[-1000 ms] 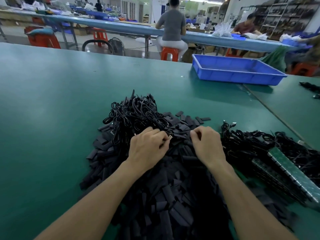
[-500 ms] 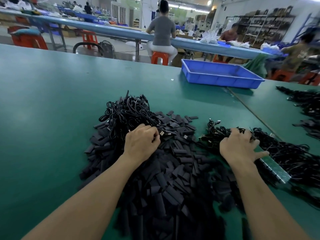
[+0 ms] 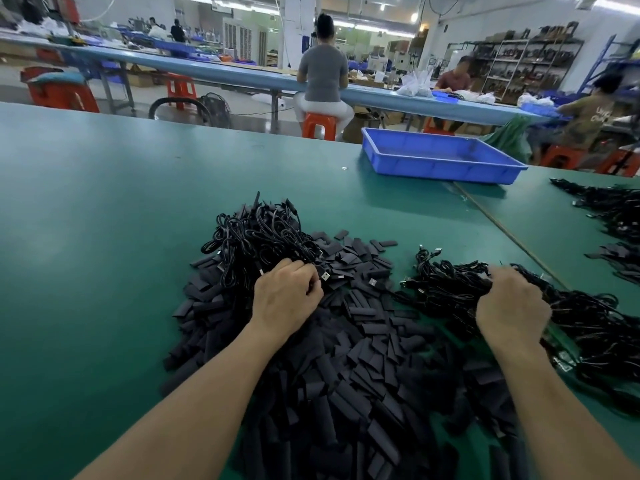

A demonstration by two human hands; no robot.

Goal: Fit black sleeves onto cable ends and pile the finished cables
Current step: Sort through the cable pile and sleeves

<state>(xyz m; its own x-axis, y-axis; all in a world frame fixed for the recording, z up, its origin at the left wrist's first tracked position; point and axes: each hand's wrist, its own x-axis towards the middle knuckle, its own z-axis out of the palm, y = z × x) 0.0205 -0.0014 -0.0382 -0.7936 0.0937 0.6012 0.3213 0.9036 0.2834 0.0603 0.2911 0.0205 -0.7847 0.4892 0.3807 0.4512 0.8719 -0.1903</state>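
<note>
A wide heap of flat black sleeves (image 3: pixel 363 344) covers the green table (image 3: pixel 104 237) in front of me. A tangle of black cables (image 3: pixel 256 237) lies on its far left part. My left hand (image 3: pixel 287 296) rests on the heap with curled fingers pinching a cable's metal plug end (image 3: pixel 325 276). A second pile of black cables (image 3: pixel 450 289) spreads to the right. My right hand (image 3: pixel 512 306) lies on that pile, fingers curled down into the cables.
A blue plastic tray (image 3: pixel 440 161) stands at the table's far edge, right of centre. More black cables (image 3: pixel 613 209) lie at the far right beyond a seam in the table. A green strip (image 3: pixel 561 344) shows under the right pile. People sit at a long bench behind.
My right hand left the middle of the sleeve heap and moved right onto the cable pile, where its fingers curled in. My left hand kept its hold on the plug end.
</note>
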